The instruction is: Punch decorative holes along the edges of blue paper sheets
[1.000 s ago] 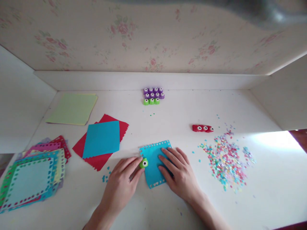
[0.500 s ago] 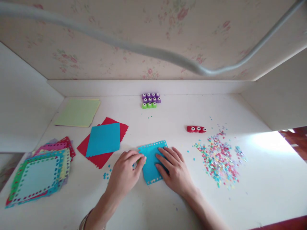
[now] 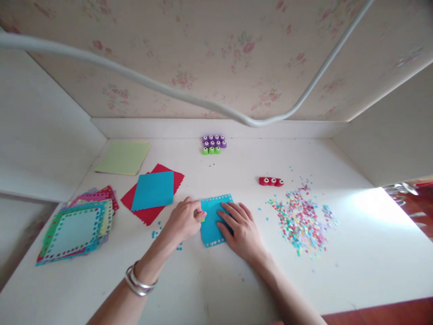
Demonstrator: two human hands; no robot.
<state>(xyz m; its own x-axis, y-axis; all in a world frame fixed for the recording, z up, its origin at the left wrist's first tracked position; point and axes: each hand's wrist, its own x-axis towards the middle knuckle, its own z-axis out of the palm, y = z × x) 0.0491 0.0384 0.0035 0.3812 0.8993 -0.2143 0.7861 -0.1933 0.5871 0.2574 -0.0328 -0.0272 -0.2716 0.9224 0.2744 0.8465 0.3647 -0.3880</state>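
Observation:
A blue paper sheet (image 3: 211, 223) lies in front of me, with cut-out shapes along its top and bottom edges. At its left edge, my left hand (image 3: 187, 219) is closed around a small green craft punch (image 3: 203, 220), mostly hidden by the fingers. My right hand (image 3: 241, 228) lies flat on the right part of the sheet, fingers spread. Small blue paper cut-outs (image 3: 156, 232) are scattered beside and below my left forearm.
Purple and green punches (image 3: 214, 144) stand in rows at the back; red punches (image 3: 271, 181) sit to the right. Confetti (image 3: 304, 221) is heaped farther right. Left are punched sheets (image 3: 76, 230), blue paper (image 3: 154, 189) over red, and pale green paper (image 3: 123, 158). A cable (image 3: 152, 83) hangs across above.
My left hand has curled tighter, its thumb now on top of the punch at the sheet's left edge. My right hand stays on the paper. The camera view has shifted slightly.

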